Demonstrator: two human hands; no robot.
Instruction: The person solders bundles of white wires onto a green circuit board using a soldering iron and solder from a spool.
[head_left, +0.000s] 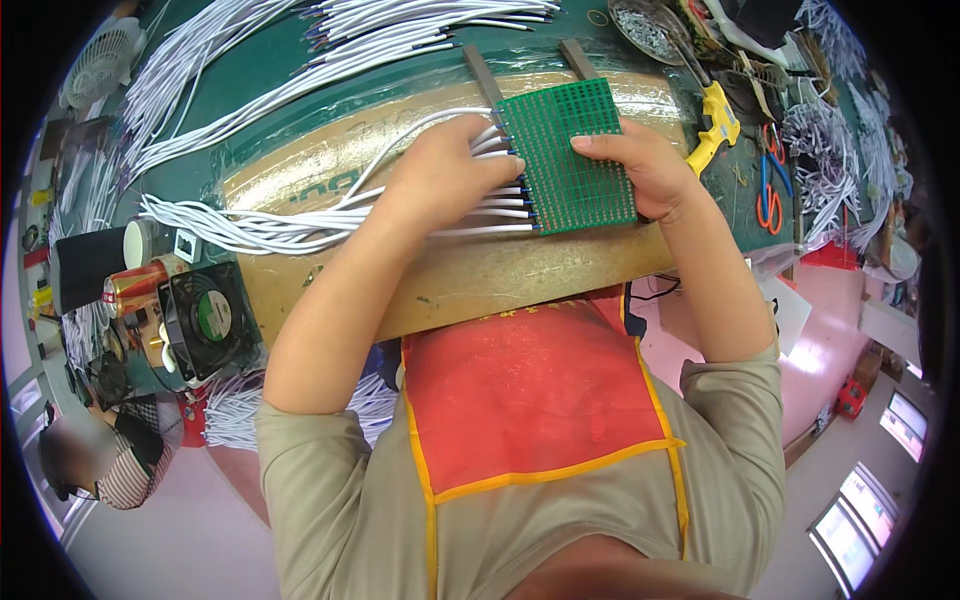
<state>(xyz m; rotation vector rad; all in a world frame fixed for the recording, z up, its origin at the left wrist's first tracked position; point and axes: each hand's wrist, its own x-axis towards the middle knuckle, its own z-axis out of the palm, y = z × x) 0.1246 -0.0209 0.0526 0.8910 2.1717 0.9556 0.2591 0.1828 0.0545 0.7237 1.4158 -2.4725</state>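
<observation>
A green circuit board (pixel 582 185) with rows of metallic pads lies in front of me, slightly tilted. My right hand (pixel 655 172) grips its right edge, thumb on top and the other fingers hidden underneath. Several white cables (pixel 260 225) run in from the left, their blue-tipped ends along the board's left edge. At that edge my left hand (pixel 450 170) is closed on white cable ends, the thumb pressing close to the board; which cables sit in the fingers is partly hidden. Two dark metal bars (pixel 482 75) stick out beyond the board's far side.
A tape-covered brown board (pixel 460 280) lies beneath the work. Bundles of white cables (pixel 225 50) cover the far left. A black fan (pixel 208 318) and red can (pixel 140 287) stand left. Rightward are a yellow-handled soldering gun (pixel 714 128), scissors (pixel 769 205) and a metal dish (pixel 645 30).
</observation>
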